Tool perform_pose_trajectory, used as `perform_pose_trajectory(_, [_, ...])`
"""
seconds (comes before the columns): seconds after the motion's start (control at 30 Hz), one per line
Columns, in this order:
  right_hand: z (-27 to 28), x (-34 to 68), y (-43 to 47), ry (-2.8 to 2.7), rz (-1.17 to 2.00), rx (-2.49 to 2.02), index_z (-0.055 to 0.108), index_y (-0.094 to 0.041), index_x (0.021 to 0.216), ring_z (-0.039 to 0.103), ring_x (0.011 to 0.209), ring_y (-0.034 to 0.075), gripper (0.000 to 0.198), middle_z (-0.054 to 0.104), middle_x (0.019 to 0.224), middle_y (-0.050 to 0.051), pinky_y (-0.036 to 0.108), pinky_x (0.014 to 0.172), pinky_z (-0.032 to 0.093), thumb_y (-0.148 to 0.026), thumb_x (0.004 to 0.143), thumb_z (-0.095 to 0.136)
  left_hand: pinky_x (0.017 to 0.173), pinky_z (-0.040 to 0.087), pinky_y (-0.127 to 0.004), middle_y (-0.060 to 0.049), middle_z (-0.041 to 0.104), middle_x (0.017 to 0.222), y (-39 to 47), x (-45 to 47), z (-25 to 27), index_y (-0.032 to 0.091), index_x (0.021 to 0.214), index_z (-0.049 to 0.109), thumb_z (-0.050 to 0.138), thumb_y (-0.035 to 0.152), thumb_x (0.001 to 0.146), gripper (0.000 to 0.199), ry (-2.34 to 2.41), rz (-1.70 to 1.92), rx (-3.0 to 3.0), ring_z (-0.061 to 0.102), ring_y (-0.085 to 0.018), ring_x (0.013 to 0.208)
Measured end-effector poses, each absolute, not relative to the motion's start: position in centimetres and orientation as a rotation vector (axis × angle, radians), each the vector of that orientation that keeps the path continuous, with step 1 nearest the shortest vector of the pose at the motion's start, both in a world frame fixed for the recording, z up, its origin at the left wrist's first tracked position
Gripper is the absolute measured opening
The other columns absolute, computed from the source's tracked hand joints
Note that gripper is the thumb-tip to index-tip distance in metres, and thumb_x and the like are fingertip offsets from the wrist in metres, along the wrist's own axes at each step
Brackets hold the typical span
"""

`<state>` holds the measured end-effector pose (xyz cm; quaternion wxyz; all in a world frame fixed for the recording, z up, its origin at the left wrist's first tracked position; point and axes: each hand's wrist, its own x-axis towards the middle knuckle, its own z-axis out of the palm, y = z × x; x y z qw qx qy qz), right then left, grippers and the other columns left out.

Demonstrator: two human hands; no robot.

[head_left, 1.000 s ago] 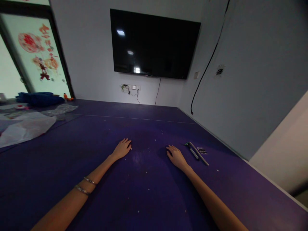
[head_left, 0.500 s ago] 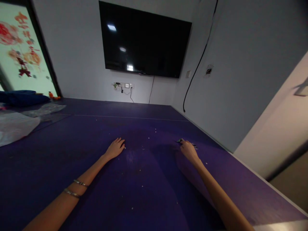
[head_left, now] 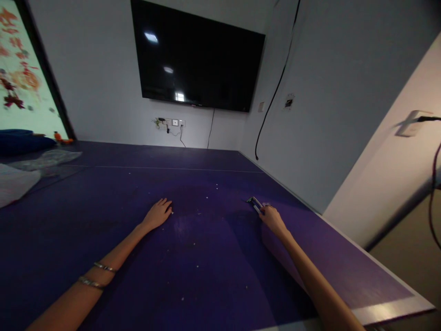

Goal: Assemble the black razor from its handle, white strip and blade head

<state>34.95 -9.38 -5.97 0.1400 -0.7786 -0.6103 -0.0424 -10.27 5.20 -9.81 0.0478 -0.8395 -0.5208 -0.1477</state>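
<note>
My left hand (head_left: 158, 214) lies flat on the purple tabletop (head_left: 155, 285), its fingers stretched out, holding nothing. Two bracelets (head_left: 98, 273) circle that forearm. On the right side, my right hand (head_left: 273, 217) is closed around a small metal tool (head_left: 255, 203) with two slim parallel bars. The tool's front end points away and to the left, low over the table. The palm hides its rear part, so its exact kind is unclear. Tiny white specks (head_left: 207, 197) are scattered on the table between the hands.
Clear plastic (head_left: 48, 161) and a white bag (head_left: 15, 184) lie at the left, near dark blue cloth (head_left: 24, 143) and a small orange object (head_left: 62, 139). A wall television (head_left: 200, 59) hangs behind. A black cable (head_left: 272, 105) dangles by the right wall.
The view has shifted slightly to the right. More of the metal tool's bars now shows ahead of my right hand. My left hand stays flat in place.
</note>
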Motion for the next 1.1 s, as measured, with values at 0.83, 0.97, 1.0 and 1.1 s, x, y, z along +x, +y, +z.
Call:
perform_pose_trajectory(0.83, [-5.1, 34.3, -9.4, -1.584, -0.008, -2.235, 0.071, -0.016, 0.084, 0.063, 0.072, 0.019, 0.025, 0.069, 0.078, 0.009, 0.02, 0.053, 0.033, -0.02, 0.078, 0.047, 0.095, 0.038, -0.032, -0.012, 0.062, 0.11, 4.1, -8.1, -6.6, 0.011, 0.106, 0.059, 0.04, 0.029, 0.082, 0.035, -1.668, -1.001, -2.562, 0.055, -0.021, 0.106])
perform_pose_trajectory(0.97, [-4.1, 32.5, -8.9, -1.544, -0.016, -2.078, 0.072, -0.016, 0.08, 0.062, 0.065, 0.02, 0.026, 0.069, 0.071, 0.009, 0.022, 0.05, 0.032, -0.026, 0.078, 0.048, 0.089, 0.042, -0.031, -0.009, 0.066, 0.101, 2.6, -3.4, -4.5, 0.015, 0.097, 0.063, 0.048, 0.034, 0.08, 0.03, -1.528, -1.28, -2.627, 0.059, -0.02, 0.096])
perform_pose_trajectory(1.0, [-3.8, 31.8, -8.7, -1.563, -0.025, -2.04, 0.072, -0.016, 0.079, 0.062, 0.063, 0.019, 0.026, 0.069, 0.069, 0.008, 0.022, 0.05, 0.032, -0.026, 0.078, 0.049, 0.086, 0.043, -0.03, -0.008, 0.067, 0.097, 2.2, -1.9, -4.1, 0.016, 0.095, 0.064, 0.049, 0.036, 0.079, 0.03, -1.517, -1.342, -2.667, 0.061, -0.019, 0.092])
perform_pose_trajectory(1.1, [-2.8, 29.2, -8.5, -1.666, -0.085, -1.942, 0.072, -0.016, 0.078, 0.06, 0.063, 0.017, 0.025, 0.068, 0.068, 0.008, 0.021, 0.053, 0.033, -0.023, 0.079, 0.048, 0.076, 0.046, -0.027, -0.007, 0.069, 0.085, 1.0, 2.5, -3.3, 0.016, 0.088, 0.066, 0.054, 0.041, 0.076, 0.031, -1.556, -1.474, -2.818, 0.064, -0.018, 0.08])
